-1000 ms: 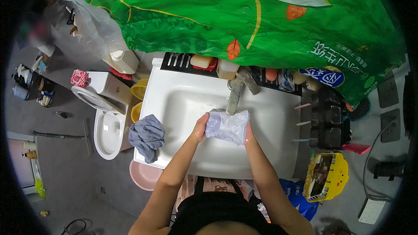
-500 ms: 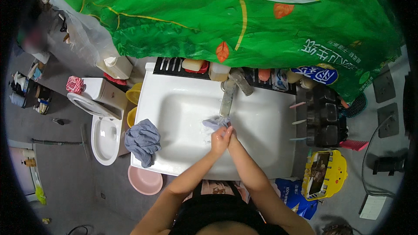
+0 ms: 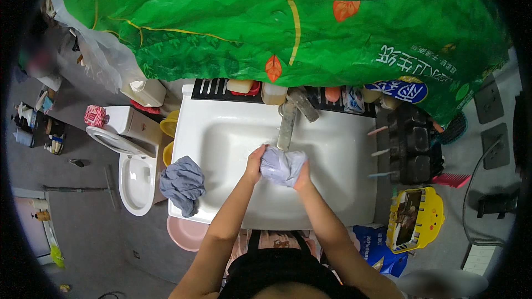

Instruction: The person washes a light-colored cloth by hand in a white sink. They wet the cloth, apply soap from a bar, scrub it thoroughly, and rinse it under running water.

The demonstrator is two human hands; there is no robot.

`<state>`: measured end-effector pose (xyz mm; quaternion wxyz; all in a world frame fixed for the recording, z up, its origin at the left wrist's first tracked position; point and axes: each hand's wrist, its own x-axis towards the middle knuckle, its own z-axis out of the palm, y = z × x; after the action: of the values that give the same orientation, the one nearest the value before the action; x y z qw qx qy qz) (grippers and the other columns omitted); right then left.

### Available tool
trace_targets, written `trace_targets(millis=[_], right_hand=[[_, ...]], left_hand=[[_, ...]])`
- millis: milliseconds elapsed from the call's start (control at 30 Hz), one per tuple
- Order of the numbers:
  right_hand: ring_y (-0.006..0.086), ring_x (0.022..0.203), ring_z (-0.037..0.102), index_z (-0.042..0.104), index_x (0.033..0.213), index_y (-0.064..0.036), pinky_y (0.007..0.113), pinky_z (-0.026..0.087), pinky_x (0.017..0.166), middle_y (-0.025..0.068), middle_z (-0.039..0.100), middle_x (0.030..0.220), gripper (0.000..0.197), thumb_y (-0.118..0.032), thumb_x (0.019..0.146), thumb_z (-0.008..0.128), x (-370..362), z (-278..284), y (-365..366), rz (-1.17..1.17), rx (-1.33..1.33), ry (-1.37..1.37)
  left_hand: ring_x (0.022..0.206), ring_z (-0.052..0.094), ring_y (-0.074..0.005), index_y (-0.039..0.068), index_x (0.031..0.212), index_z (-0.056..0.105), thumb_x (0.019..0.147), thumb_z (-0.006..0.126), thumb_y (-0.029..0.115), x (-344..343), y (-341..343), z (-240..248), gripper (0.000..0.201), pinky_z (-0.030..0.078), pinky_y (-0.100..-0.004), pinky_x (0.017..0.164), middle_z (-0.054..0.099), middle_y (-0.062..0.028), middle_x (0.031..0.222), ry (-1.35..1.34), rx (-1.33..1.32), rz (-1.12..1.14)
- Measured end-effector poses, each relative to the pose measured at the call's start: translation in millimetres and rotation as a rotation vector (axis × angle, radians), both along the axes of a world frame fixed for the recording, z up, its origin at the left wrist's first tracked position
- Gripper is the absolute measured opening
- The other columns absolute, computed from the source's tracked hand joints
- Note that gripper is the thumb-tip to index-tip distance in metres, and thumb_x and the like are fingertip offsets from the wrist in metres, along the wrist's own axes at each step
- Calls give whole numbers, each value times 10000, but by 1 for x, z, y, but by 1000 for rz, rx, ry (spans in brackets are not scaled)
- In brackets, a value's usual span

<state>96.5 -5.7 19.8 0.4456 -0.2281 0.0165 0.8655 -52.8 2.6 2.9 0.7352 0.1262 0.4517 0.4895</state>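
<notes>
Between my two hands a wet, pale lavender cloth [image 3: 282,167] is spread beneath the faucet [image 3: 286,127], over the white sink [image 3: 221,133]. My left hand [image 3: 255,161] grips its left edge, while my right hand [image 3: 302,177] has hold of the right edge. Fingers of both hands are partly hidden by the cloth. A crumpled grey-blue cloth [image 3: 183,184] lies over the sink's front left corner, apart from my hands.
A large green plastic package [image 3: 221,22] hangs over the back of the sink. Left stands a toilet [image 3: 136,182], with a pink basin [image 3: 188,232] below the counter. A black holder [image 3: 410,144] with toothbrushes and a yellow basket [image 3: 426,216] are at right.
My hands have moved apart from being clasped together. The pale cloth, bunched up before, is now opened out wide between them under the faucet.
</notes>
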Motion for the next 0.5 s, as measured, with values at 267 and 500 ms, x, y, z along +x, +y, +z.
trace_targets(millis=[267,500], right_hand=[[273,1044,472,393,1185,-43,408,382,893,111,469,1157,640,-535,825,198,31,-16,4,-59,-32,-177],[257,1062,461,369,1218,-90,412,363,907,70,461,1177,702,-625,797,199,18,-30,16,14,8,-167]], left_hand=[[948,502,-170,70,1236,360,824,466,81,-8,-17,18,426,419,-295,832,499,-80,1073,-104,111,47],[970,486,-168,78,1255,337,839,483,131,-24,-21,23,444,403,-286,848,483,-80,1103,-116,139,98]])
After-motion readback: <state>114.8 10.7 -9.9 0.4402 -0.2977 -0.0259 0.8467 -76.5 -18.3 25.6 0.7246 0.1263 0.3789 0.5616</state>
